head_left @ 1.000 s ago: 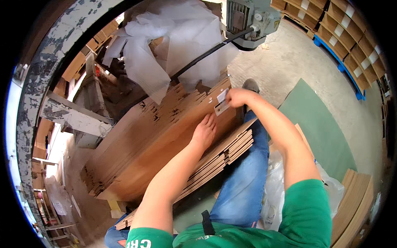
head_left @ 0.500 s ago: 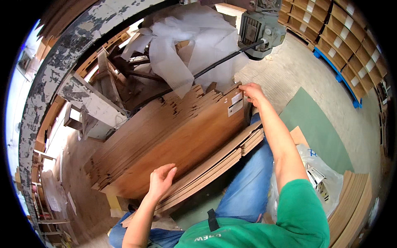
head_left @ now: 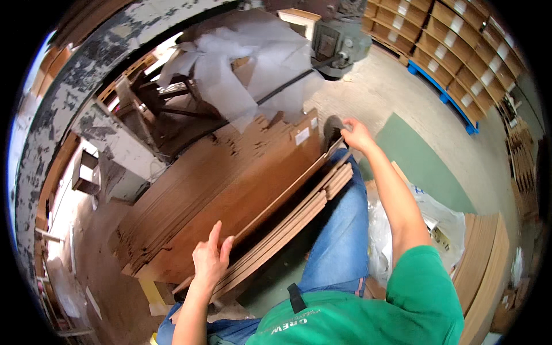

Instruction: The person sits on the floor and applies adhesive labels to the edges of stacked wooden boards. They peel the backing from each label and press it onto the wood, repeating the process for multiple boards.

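Observation:
A thick row of brown panels (head_left: 230,213) leans before me, with white labels on the front one's upper right corner. A smaller bundle of panels (head_left: 276,244) rests against my legs. Between the two stands a single brown panel (head_left: 286,194), seen nearly edge-on. My right hand (head_left: 357,137) grips its far right end, fingers closed at the corner. Near the panel's other end is my left hand (head_left: 211,259), thumb and index finger stretched apart. The left hand's remaining fingers are partly hidden.
Translucent plastic wrapping (head_left: 230,69) hangs over a frame behind the row, beside a grey motor (head_left: 342,49). A green mat (head_left: 422,164) lies at right, near a clear plastic bag (head_left: 434,221) and more stacked panels (head_left: 480,253). Cartons (head_left: 460,52) stand on a blue pallet (head_left: 443,95).
My right hand has come away from the row's labelled corner toward me, bringing one panel's end to the near bundle. My left hand has shifted slightly left and down, fingers more spread.

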### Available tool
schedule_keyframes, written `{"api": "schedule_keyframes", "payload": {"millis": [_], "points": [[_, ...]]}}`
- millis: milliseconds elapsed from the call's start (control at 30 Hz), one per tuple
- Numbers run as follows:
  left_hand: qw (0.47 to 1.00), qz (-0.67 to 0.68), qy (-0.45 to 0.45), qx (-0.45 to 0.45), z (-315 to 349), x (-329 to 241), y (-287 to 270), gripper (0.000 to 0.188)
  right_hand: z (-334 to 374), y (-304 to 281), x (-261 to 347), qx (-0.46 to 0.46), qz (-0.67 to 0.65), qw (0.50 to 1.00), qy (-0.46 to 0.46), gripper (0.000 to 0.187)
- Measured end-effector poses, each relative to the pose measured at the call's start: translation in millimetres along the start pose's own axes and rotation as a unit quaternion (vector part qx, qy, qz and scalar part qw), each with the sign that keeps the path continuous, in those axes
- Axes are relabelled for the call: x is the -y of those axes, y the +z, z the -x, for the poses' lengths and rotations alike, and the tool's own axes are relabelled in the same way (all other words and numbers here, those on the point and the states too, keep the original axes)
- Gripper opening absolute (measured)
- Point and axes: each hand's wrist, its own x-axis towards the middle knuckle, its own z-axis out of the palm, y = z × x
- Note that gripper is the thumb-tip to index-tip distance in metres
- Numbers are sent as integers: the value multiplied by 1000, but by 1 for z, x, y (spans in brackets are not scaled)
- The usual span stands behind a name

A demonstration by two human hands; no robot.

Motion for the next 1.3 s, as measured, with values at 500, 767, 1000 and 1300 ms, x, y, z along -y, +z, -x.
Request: {"api": "schedule_keyframes", "payload": {"millis": [500, 767, 1000, 1300], "points": [[945, 218, -151, 193, -30, -4, -3, 40, 287, -187, -101, 98, -26, 953, 286, 23], [949, 243, -101, 174, -25, 0, -1, 33, 322, -172, -159, -47, 192, 866, 460, 43], [926, 319, -163, 121, 0, 19, -4, 27, 311, -160, -112, -112, 379, 883, 254, 39], [925, 348, -123, 94, 0, 9, -14, 22, 248, -115, -144, -7, 377, 917, 127, 24]]}}
